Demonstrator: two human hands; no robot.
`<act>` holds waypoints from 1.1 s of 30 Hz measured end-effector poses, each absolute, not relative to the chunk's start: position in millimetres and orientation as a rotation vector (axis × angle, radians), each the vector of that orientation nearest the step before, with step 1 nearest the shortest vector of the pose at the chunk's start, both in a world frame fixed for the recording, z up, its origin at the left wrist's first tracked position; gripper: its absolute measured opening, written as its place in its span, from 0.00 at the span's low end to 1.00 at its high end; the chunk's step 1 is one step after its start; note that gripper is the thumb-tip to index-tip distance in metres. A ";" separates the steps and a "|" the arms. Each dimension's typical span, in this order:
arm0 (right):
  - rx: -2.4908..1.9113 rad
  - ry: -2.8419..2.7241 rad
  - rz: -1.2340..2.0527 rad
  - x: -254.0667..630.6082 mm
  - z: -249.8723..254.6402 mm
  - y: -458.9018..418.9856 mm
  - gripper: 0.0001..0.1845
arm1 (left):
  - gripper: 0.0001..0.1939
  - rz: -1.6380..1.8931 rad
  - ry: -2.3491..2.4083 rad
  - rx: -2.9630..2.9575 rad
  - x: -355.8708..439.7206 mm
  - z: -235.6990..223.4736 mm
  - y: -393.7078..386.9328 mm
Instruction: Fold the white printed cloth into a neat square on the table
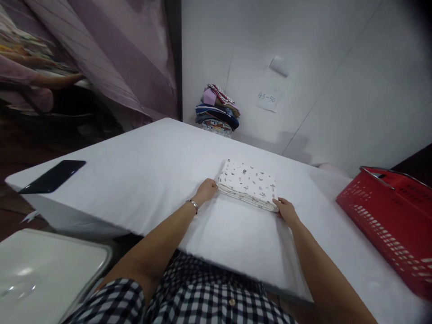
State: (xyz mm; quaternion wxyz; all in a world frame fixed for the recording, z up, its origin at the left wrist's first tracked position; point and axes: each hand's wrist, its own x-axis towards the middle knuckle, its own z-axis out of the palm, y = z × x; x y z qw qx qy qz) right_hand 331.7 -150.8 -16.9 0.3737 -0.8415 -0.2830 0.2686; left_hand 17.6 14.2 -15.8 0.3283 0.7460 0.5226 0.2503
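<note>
A folded white cloth (248, 182) with a small dark print lies on the white-covered table (162, 166), its layers stacked along the near edge. My left hand (206, 191) is closed on its near left corner, with a metal bracelet on that wrist. At the near right corner, my right hand (285, 210) pinches the cloth between thumb and fingers. The fingertips beneath the cloth are hidden on both sides.
A red plastic basket (388, 216) stands on the right. Several folded fabrics (218, 112) are piled by the wall. A black phone-like slab (54, 176) lies at the left end. A white lid-like surface (50, 270) sits lower left. Another person's arm (60, 81) shows beyond the curtain (128, 54).
</note>
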 end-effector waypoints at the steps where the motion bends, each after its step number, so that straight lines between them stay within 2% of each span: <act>1: -2.154 -0.725 0.686 332.3 -17.5 -150.5 0.31 | 0.05 0.647 1.369 1.965 16.8 -16.0 15.0; 12: -2.138 -0.742 0.688 332.8 -17.3 -151.7 0.33 | 0.05 0.798 1.403 1.865 13.4 -21.4 1.4; 16: -2.133 -0.751 0.688 333.0 -17.9 -151.7 0.33 | 0.03 0.731 1.421 1.829 14.7 -15.0 -5.2; 21: -2.150 -0.758 0.677 334.1 -19.6 -150.6 0.32 | 0.08 0.682 1.461 1.865 18.1 -6.3 -9.7; 33: -2.151 -0.781 0.660 333.2 -18.0 -152.3 0.32 | 0.05 0.622 1.414 1.941 21.7 -15.2 1.3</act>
